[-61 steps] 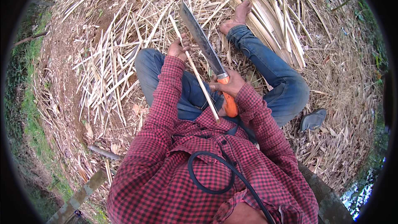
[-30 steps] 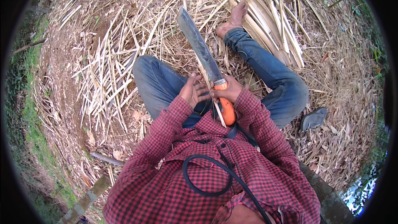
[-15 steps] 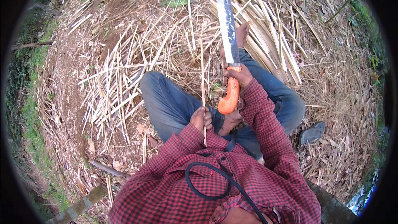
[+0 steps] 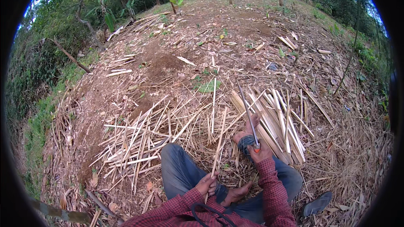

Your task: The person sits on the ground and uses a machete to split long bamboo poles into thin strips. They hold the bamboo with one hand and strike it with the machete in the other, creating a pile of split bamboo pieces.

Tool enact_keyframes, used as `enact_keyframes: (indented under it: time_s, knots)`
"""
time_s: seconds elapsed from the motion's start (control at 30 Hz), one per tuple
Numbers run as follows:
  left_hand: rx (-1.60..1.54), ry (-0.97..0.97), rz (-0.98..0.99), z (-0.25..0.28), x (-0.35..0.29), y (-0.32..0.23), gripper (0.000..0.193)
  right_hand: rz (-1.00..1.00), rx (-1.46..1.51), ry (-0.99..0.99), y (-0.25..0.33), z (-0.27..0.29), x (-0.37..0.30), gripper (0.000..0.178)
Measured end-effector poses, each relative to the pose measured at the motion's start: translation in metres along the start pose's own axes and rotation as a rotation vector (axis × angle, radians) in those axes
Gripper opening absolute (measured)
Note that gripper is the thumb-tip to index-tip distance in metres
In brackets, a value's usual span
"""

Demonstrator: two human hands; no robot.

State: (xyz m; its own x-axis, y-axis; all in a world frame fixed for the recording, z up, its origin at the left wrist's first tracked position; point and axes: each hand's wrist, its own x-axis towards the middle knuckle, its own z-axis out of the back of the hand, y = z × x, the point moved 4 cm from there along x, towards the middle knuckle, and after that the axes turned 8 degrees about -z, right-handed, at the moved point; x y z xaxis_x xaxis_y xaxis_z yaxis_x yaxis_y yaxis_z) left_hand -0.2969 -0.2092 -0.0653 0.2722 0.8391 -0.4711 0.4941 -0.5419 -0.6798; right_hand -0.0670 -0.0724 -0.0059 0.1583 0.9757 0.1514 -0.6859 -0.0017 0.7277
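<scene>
My right hand [image 4: 260, 153] grips the orange handle of a long machete [image 4: 247, 113], whose blade is raised edge-on, pointing up and away from me. My left hand [image 4: 206, 183] holds the lower end of a thin bamboo strip [image 4: 219, 145] that stands nearly upright in front of my knees. I sit on the ground in blue jeans and a red checked shirt, with my bare foot [image 4: 245, 131] resting against a stack of split bamboo slats [image 4: 275, 122].
Loose bamboo strips [image 4: 139, 138] lie scattered to my left over dry leaf litter. A dark sandal [image 4: 316, 204] lies at the lower right. Bare earth [image 4: 202, 46] stretches ahead, ringed by shrubs and thin tree trunks.
The view has tilted up toward the slope. My right hand has swung the machete up and turned the blade edge-on. My left hand keeps the strip upright.
</scene>
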Motion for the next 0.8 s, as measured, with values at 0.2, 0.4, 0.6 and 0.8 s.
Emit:
enact_keyframes:
  time_s: [0.2, 0.4, 0.6, 0.8]
  knots:
    - [0.148, 0.018, -0.126, -0.022, -0.016, -0.072, 0.033, 0.217, -0.069, 0.229, 0.055, -0.016, -0.016, 0.037]
    - [0.061, 0.045, -0.132, -0.026, -0.030, -0.090, 0.029, 0.432, -0.215, 0.371, 0.085, -0.021, -0.036, 0.034]
    - [0.208, 0.020, -0.130, -0.021, -0.030, -0.102, 0.027, 0.600, -0.351, 0.296, 0.100, -0.022, -0.021, 0.030]
    - [0.181, 0.071, -0.108, -0.023, -0.016, -0.116, 0.026, 0.556, -0.490, 0.224, 0.097, -0.029, 0.014, 0.023]
